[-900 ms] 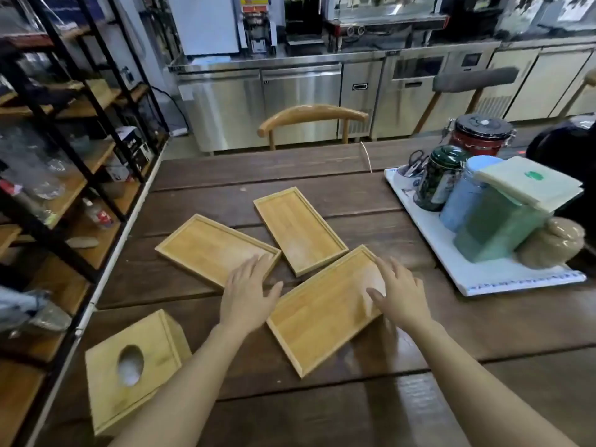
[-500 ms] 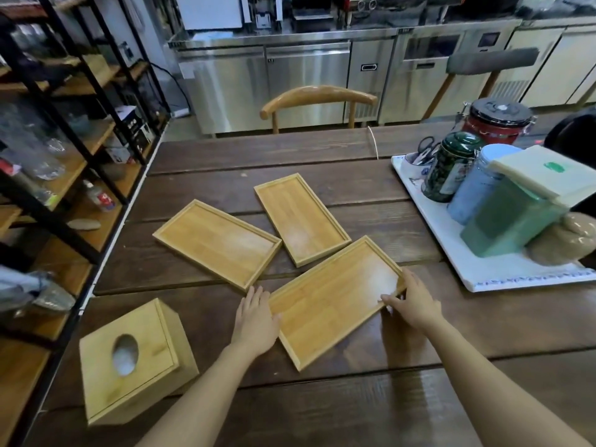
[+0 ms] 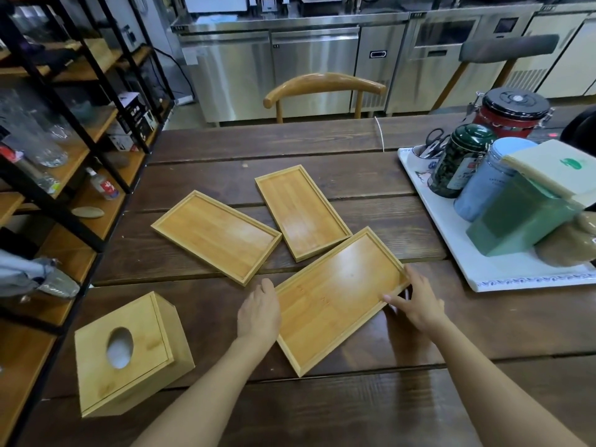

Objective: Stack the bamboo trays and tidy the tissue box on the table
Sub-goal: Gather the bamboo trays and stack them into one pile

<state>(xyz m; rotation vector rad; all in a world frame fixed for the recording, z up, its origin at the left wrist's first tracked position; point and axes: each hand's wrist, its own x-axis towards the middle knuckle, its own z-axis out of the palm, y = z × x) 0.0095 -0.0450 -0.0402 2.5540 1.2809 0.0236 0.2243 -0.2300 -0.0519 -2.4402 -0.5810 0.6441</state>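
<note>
Three flat bamboo trays lie on the dark wooden table (image 3: 338,411). The nearest tray (image 3: 338,296) sits at an angle in front of me. My left hand (image 3: 258,312) presses against its left long edge, and my right hand (image 3: 416,301) grips its right long edge near the far corner. The left tray (image 3: 216,235) and the middle tray (image 3: 301,211) lie apart from my hands, farther back. A bamboo tissue box (image 3: 129,353) with an oval opening stands near the table's left front corner.
A white serving tray (image 3: 483,272) at the right holds several tins, jars and a green box. Black metal shelving (image 3: 58,175) with wooden boards runs along the left. A wooden chair (image 3: 322,85) stands at the far side, steel counters behind it.
Both hands slid from on top of the nearest tray out to its long edges and closed on them. The view has shifted a little.
</note>
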